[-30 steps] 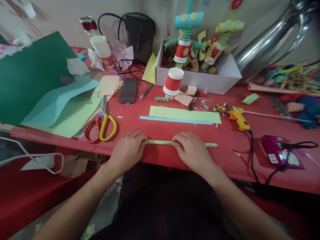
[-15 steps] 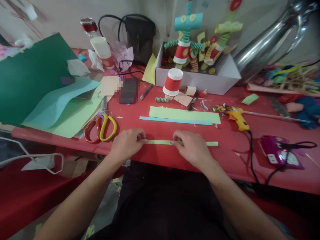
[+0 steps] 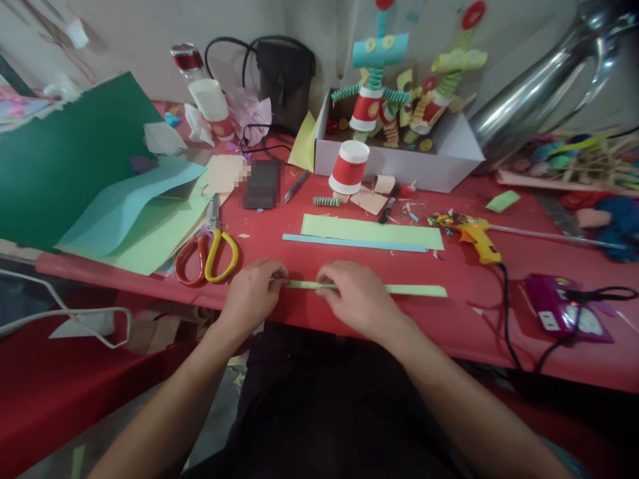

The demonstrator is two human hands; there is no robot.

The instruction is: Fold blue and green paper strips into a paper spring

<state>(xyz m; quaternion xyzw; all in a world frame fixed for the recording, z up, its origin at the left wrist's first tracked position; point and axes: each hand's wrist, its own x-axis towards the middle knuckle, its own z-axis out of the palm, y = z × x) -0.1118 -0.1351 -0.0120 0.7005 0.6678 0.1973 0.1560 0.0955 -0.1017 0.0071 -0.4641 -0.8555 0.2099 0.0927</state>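
A narrow light-green paper strip (image 3: 417, 290) lies along the front of the red table. Its left end is pinched between the thumb and fingers of my left hand (image 3: 257, 289). Further along, my right hand (image 3: 354, 293) grips the same strip, and a long piece sticks out past it to the right. Just behind my hands rest a thin blue paper strip (image 3: 349, 243) and a wider light-green paper strip (image 3: 374, 231). Scissors (image 3: 207, 256) with one red and one yellow handle lie beside my left hand.
A yellow glue gun (image 3: 479, 241) and a purple power box (image 3: 566, 309) with cables are at right. Behind stand a red-and-white paper cup (image 3: 349, 167) and a white box (image 3: 399, 163) holding paper-cup figures. Coloured paper sheets (image 3: 124, 246) lie left; a metal jug (image 3: 534, 86) leans at back right.
My right hand has slid left along the strip, closer to my left hand, and more strip shows to its right. The whole view has shifted slightly.
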